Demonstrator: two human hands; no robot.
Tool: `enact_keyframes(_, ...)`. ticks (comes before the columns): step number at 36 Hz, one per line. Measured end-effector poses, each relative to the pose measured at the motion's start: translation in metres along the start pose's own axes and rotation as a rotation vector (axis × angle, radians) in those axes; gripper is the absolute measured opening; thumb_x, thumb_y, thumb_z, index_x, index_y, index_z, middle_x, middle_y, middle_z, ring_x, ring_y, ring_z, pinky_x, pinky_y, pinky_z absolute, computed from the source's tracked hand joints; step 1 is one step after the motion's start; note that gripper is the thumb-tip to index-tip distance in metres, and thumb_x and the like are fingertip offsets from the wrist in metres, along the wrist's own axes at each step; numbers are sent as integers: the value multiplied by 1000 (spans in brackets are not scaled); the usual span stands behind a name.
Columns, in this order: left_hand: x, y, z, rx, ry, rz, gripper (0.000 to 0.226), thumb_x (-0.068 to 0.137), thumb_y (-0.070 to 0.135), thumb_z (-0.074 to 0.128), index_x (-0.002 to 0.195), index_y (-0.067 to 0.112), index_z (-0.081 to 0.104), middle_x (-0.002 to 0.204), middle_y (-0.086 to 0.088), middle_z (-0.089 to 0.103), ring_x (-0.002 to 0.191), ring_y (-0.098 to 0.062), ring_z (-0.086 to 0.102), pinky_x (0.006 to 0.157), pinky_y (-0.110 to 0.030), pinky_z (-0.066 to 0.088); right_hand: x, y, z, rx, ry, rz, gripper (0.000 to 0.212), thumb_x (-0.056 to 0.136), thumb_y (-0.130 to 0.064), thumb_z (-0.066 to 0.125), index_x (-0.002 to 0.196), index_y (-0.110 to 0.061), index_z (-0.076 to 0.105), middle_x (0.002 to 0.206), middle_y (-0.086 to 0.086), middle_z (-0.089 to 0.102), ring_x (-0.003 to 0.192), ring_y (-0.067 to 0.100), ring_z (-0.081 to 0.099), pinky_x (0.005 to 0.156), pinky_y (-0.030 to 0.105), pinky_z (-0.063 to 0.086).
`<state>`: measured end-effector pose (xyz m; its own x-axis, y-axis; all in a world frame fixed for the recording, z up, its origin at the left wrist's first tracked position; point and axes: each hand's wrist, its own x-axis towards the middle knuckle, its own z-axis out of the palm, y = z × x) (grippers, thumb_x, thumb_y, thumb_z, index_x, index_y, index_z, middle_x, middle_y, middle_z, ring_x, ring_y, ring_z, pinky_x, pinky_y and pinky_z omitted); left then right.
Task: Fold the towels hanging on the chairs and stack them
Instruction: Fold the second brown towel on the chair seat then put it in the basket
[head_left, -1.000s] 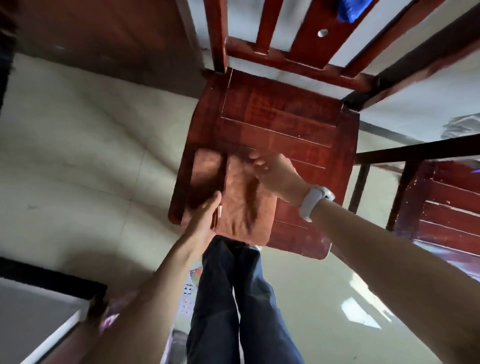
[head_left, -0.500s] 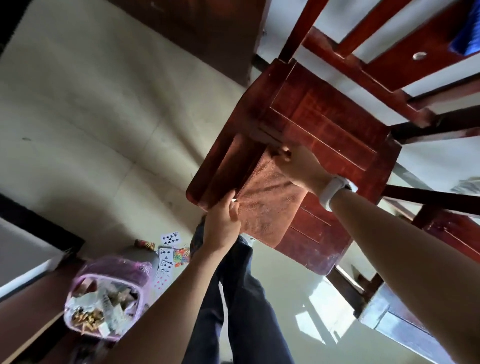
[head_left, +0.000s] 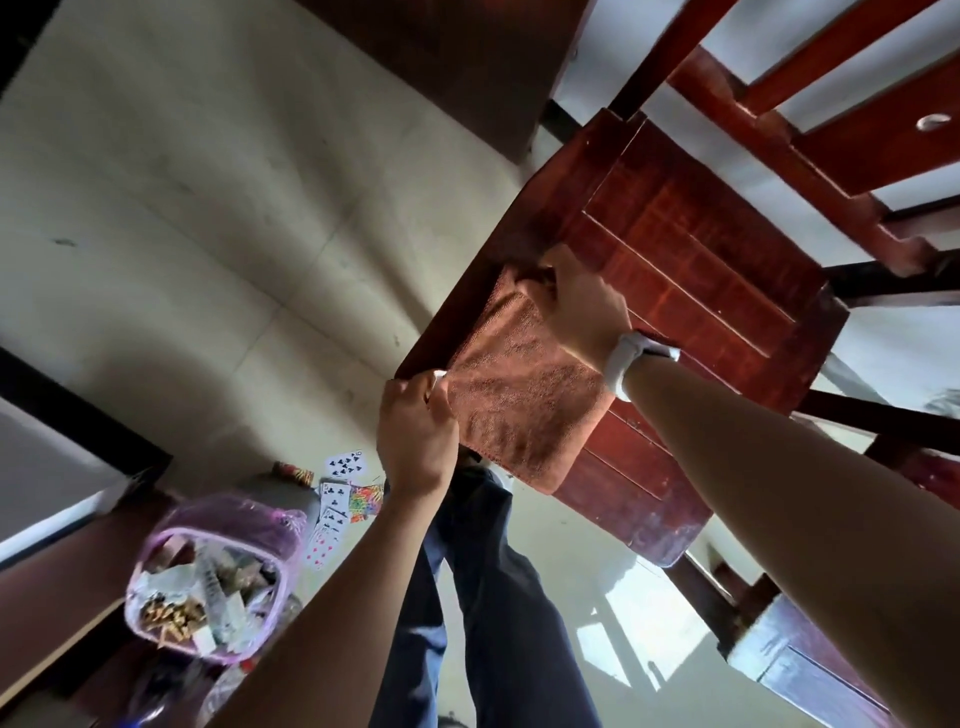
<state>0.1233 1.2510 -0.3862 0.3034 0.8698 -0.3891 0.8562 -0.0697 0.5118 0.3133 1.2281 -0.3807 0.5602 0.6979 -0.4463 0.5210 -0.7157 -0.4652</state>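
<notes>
Item: 1 brown microfibre towel (head_left: 519, 400), folded to a rectangle and laid flat on the front part of the wooden chair seat (head_left: 701, 249), its near corner overhanging the seat's front edge.

Hands: the left hand (head_left: 415, 441) is curled at the towel's corner nearest the seat's front-left corner, and that corner is pinched. The right hand (head_left: 582, 306) is laid over the towel's far edge, toward the chair back; its fingers are bent down onto a bunched fold, which appears to be gripped.

Handling note (judgement): the next fold is best made with both held corners kept level and carried across together, edges matched before the crease is pressed flat against the seat. The bunching under the right hand should be smoothed out first, or the fold will be set crooked.

Appearance: short looped pile, rust-brown, a stitched hem along the near edge, surface largely smooth, soft and limp.
</notes>
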Motion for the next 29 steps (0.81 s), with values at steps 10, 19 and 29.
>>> enact_keyframes(10, 2, 7, -12, 228, 33, 261, 40, 76, 23, 50, 113, 7, 54, 107, -14, 59, 99, -33, 54, 78, -41, 46, -44, 12, -15, -48, 426, -74, 36, 88, -24, 33, 112, -9, 55, 98, 16, 55, 93, 26, 45, 84, 48, 40)
enact_keyframes(19, 29, 38, 16, 519, -217, 919, 55, 89, 24, 44, 141, 11, 30, 151, -11, 25, 140, -25, 20, 109, -50, 25, -113, 33, 35, -441, 246, 7, 51, 87, -30, 40, 135, -11, 42, 142, 14, 41, 135, 29, 32, 110, 58, 15)
enact_keyframes(29, 57, 27, 30, 717, -294, 886, 64, 91, 46, 32, 145, 14, 20, 154, -7, 19, 140, -30, 20, 108, -57, 24, -113, 51, 64, -363, 154, 45, 52, 92, -39, 35, 142, -24, 29, 151, 10, 26, 140, 25, 22, 108, 59, 20)
